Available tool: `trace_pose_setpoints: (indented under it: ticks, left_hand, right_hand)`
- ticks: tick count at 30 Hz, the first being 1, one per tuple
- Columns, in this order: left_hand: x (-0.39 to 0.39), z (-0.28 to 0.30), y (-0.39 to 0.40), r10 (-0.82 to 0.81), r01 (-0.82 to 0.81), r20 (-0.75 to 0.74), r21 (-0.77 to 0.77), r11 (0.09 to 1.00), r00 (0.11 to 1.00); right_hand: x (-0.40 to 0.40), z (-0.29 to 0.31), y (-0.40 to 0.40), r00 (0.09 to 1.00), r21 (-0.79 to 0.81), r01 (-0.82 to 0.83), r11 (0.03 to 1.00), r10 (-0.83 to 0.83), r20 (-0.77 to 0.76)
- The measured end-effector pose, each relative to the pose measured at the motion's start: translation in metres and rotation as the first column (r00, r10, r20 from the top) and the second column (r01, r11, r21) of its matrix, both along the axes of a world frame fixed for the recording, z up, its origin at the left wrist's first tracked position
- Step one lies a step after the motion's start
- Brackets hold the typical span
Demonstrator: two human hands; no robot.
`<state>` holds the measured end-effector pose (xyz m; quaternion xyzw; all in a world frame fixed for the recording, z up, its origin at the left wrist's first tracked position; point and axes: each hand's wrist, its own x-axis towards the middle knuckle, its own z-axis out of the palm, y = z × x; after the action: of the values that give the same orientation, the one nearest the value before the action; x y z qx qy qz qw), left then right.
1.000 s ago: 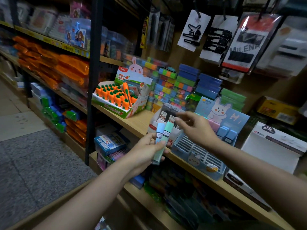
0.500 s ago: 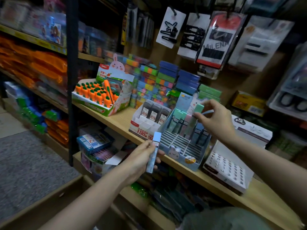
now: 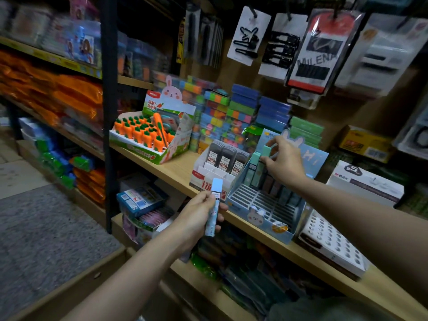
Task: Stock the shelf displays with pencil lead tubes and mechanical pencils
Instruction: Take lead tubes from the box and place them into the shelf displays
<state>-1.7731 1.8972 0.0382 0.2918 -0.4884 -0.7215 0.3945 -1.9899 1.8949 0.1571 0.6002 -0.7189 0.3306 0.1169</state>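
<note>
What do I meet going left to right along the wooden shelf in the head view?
Carrot eraser display box → white lead tube box → blue bunny display tray, where the right hand holds a green tube → white dotted box.

The right hand [image 3: 283,164] hides the lower part of the green lead tube [image 3: 265,151] it pinches. Packets [image 3: 34,26] at ten o'clock are blurred; print on the blue lead tube [image 3: 212,208] is unreadable.
</note>
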Motion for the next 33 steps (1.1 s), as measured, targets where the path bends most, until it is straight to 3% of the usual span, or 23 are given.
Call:
trace_pose_setpoints:
  ticks: [7, 12, 28, 33]
  left_hand:
    - [0.000, 0.008, 0.001, 0.021, -0.021, -0.030, 0.015, 1.000, 0.999]
    - [-0.004, 0.007, 0.003, 0.038, -0.037, -0.021, 0.031, 0.999, 0.999]
    - [0.000, 0.008, 0.013, -0.014, 0.012, -0.049, -0.038, 0.999, 0.999]
    - [-0.005, 0.007, 0.016, -0.012, 0.009, -0.044, -0.068, 0.998, 0.999]
  right_hand:
    - [-0.004, -0.006, 0.009, 0.997, -0.024, -0.029, 0.999, 0.028, -0.072]
    - [-0.004, -0.007, 0.012, 0.999, -0.049, -0.034, 0.998, 0.034, -0.007]
    - [0.001, -0.019, 0.005, 0.991, 0.041, 0.065, 0.997, -0.060, -0.115]
    - [0.007, -0.019, 0.018, 0.997, 0.112, 0.060, 0.992, -0.055, -0.047]
